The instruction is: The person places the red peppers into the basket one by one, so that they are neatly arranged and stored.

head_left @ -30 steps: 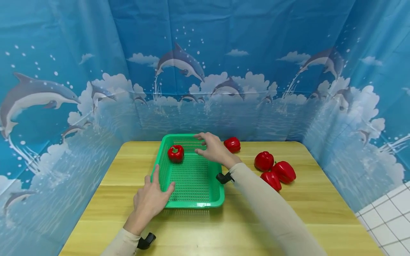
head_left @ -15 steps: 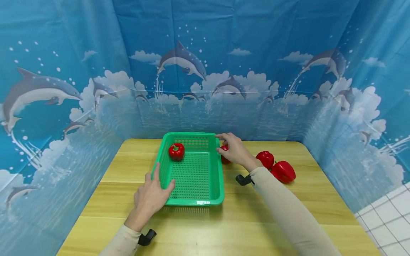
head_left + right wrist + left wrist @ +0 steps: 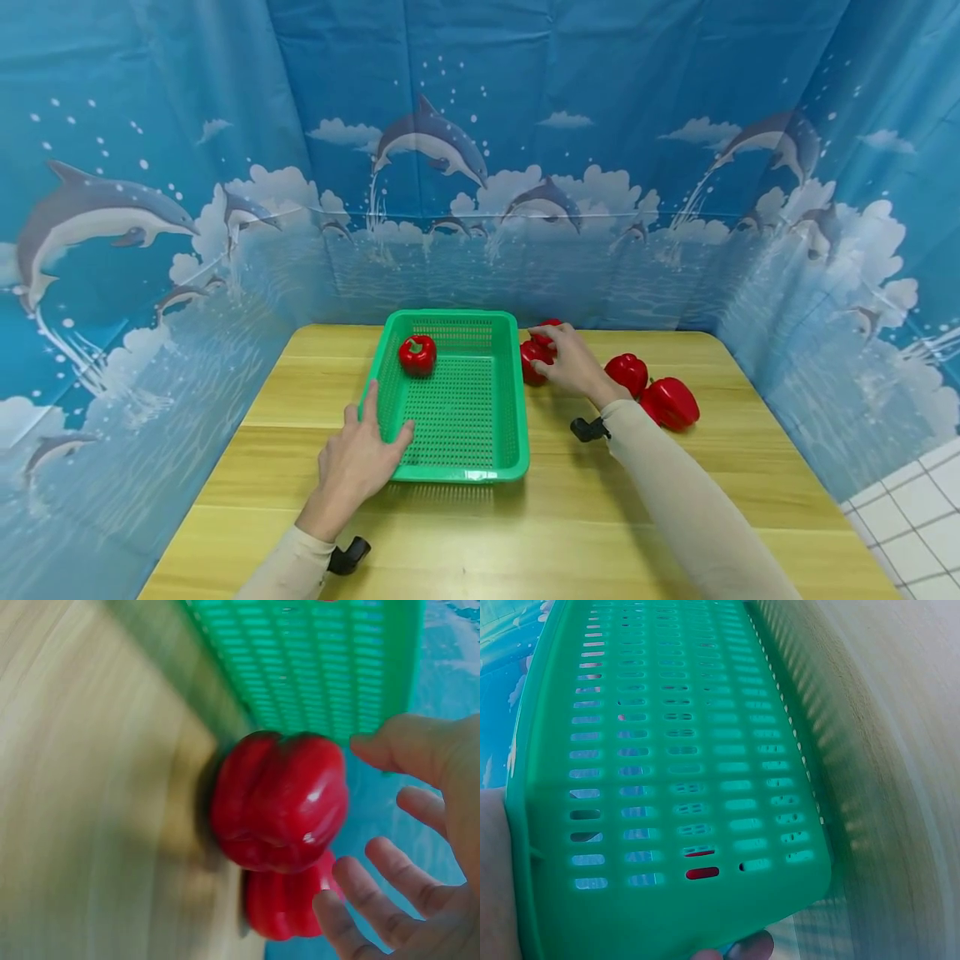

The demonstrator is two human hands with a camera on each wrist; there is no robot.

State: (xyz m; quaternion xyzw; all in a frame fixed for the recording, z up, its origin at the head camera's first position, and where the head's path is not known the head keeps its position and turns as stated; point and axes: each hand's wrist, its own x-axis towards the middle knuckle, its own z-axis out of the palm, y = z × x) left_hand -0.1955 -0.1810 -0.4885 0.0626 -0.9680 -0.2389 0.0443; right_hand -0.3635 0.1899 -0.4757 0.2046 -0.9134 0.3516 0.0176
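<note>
Reaching my right hand [image 3: 572, 362], fingers spread wide, onto a shiny red bell pepper [image 3: 534, 363] beside the green perforated plastic basket [image 3: 450, 472]; my left hand [image 3: 358, 463] grips its corner. One pepper [image 3: 417, 354] is in, four remain on the wooden counter [image 3: 525, 533].

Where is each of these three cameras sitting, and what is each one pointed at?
Head: worn on the head, looking down at the wooden table, both hands and sleeves.
Left wrist: beside the left hand, facing the green perforated plastic basket wall; palm edge and fingertip show.
Right wrist: by the right hand, facing a glossy red bell pepper; open fingers show.
Shared: the basket appears in all three.
</note>
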